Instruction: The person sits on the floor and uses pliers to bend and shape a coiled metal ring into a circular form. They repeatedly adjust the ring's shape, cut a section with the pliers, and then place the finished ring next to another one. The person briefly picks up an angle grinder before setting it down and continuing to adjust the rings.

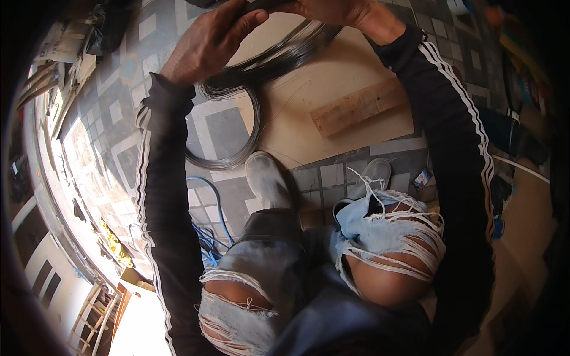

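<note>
At the top edge my left hand (211, 44) is closed, its thumb pointing right along a dark, flat-looking strip (267, 5). My right hand (341, 13) reaches the same strip from the other side, with its fingers partly cut off by the picture's edge. What the strip is I cannot make out. Just below the hands is a bundle of thin dark wires (276, 62), curved and loosely gathered. A round coil of wire (252, 133) lies on the floor below the bundle's left end.
A tan board (279, 139) lies on the grey-and-white tiled floor, with a wooden plank (359, 107) on top. My shoes (265, 178) stand at its near edge. Blue tubing (218, 207) curls beside my left leg. A small printed packet (422, 179) lies by my right foot.
</note>
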`<action>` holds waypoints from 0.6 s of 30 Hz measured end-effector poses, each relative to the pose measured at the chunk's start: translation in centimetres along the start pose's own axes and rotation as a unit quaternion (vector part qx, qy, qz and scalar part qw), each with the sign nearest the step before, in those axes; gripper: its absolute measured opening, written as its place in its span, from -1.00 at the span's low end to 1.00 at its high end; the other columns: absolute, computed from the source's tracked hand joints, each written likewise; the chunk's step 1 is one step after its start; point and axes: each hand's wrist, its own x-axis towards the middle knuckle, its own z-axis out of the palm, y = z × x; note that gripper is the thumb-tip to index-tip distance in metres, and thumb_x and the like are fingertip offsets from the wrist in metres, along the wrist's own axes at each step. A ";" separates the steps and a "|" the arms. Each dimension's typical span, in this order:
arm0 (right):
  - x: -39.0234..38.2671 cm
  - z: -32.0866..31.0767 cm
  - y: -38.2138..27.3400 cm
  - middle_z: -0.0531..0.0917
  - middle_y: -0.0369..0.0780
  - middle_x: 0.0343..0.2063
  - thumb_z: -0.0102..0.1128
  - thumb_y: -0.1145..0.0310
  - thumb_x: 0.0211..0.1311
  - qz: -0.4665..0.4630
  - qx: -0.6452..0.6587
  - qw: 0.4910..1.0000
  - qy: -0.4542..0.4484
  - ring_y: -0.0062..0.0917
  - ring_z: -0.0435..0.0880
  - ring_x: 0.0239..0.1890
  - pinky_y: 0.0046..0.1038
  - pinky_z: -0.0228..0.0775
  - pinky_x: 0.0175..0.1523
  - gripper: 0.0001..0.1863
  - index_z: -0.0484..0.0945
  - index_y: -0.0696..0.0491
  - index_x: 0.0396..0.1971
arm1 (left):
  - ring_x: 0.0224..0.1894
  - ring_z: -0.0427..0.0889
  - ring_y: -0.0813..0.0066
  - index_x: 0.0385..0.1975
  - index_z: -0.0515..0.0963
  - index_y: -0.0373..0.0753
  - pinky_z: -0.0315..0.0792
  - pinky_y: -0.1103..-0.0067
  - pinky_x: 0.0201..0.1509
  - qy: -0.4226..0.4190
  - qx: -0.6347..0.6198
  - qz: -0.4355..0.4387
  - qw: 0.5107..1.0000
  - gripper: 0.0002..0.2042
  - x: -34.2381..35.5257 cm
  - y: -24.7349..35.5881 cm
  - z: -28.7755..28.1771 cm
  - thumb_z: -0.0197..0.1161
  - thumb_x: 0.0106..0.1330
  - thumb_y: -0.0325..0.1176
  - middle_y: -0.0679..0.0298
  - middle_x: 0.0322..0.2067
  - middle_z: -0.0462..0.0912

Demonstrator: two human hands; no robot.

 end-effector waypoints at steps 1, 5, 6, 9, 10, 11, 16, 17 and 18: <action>0.1 0.0 -0.1 0.56 -0.11 -0.48 0.31 0.09 0.34 0.002 -0.006 1.000 0.000 -0.12 0.68 -0.39 -0.18 0.52 -0.33 -0.62 0.37 0.06 -0.31 | -0.40 0.56 -0.05 -0.22 0.49 -0.32 0.38 0.19 -0.29 0.000 0.007 -0.013 1.000 -0.58 0.0 0.3 0.1 0.09 0.59 0.01 -0.13 -0.49 0.52; -0.3 -0.5 -1.1 0.58 -0.06 -0.35 0.33 0.12 0.31 0.015 -0.040 0.995 0.090 -0.06 0.64 -0.22 -0.14 0.49 -0.13 -0.63 0.42 0.09 -0.23 | -0.41 0.55 -0.04 -0.23 0.48 -0.34 0.37 0.21 -0.30 0.027 -0.004 -0.008 1.000 -0.59 0.2 0.5 0.6 0.09 0.59 -0.02 -0.11 -0.50 0.50; -0.4 0.0 -2.0 0.58 -0.06 -0.33 0.33 0.14 0.31 0.019 -0.084 0.978 0.191 -0.05 0.64 -0.20 -0.14 0.48 -0.11 -0.64 0.43 0.09 -0.20 | -0.41 0.55 -0.04 -0.23 0.48 -0.34 0.37 0.21 -0.30 0.034 0.002 -0.011 0.999 -0.59 0.3 0.3 0.7 0.08 0.59 -0.03 -0.11 -0.50 0.49; -3.9 0.2 -5.7 0.65 -0.12 -0.44 0.37 0.26 0.29 0.100 -0.036 0.963 0.248 -0.21 0.66 -0.36 -0.27 0.49 -0.22 -0.73 0.60 0.08 -0.12 | -0.41 0.53 -0.04 -0.24 0.47 -0.35 0.37 0.22 -0.28 0.047 -0.008 -0.025 0.999 -0.58 0.0 -0.4 0.5 0.06 0.60 -0.02 -0.12 -0.50 0.49; -5.9 0.5 -8.1 0.67 -0.21 -0.57 0.47 0.26 0.25 0.159 0.053 0.967 0.194 -0.36 0.65 -0.53 -0.40 0.49 -0.35 -0.73 0.66 0.01 -0.12 | -0.40 0.53 -0.04 -0.23 0.48 -0.36 0.37 0.22 -0.27 0.050 -0.008 -0.030 0.998 -0.57 -0.1 -0.5 0.4 0.06 0.60 -0.02 -0.12 -0.49 0.50; -7.6 1.9 -10.9 0.69 -0.19 -0.51 0.42 0.19 0.30 0.296 0.161 0.939 0.069 -0.32 0.69 -0.44 -0.34 0.52 -0.29 -0.73 0.65 0.00 -0.12 | -0.40 0.53 -0.03 -0.23 0.48 -0.36 0.37 0.23 -0.26 0.055 -0.006 -0.034 0.998 -0.57 -0.1 -0.5 0.3 0.05 0.60 -0.01 -0.13 -0.48 0.50; -11.7 11.5 -16.0 0.75 -0.10 -0.38 0.20 0.03 0.44 0.410 0.257 0.835 -0.261 -0.37 0.76 -0.33 -0.26 0.55 -0.19 -0.59 0.65 0.09 -0.03 | -0.37 0.51 0.09 -0.16 0.50 -0.39 0.38 0.25 -0.21 0.067 -0.014 -0.020 0.997 -0.52 -0.1 0.2 0.5 0.05 0.60 0.03 -0.08 -0.45 0.53; -12.2 12.4 -17.1 0.76 -0.10 -0.35 0.16 0.00 0.46 0.425 0.253 0.812 -0.309 -0.37 0.76 -0.31 -0.24 0.55 -0.17 -0.57 0.65 0.09 -0.03 | -0.36 0.51 0.12 -0.15 0.50 -0.40 0.38 0.26 -0.21 0.058 -0.014 -0.035 0.998 -0.52 -0.6 0.4 0.6 0.05 0.59 0.04 -0.07 -0.45 0.54; -12.5 12.7 -17.5 0.76 -0.11 -0.34 0.17 0.06 0.46 0.463 0.285 0.795 -0.268 -0.33 0.77 -0.29 -0.25 0.57 -0.15 -0.61 0.65 0.10 -0.04 | -0.33 0.51 0.19 -0.15 0.51 -0.40 0.38 0.27 -0.19 0.079 -0.028 -0.024 0.996 -0.49 -0.9 0.7 1.0 0.05 0.59 0.07 -0.05 -0.42 0.56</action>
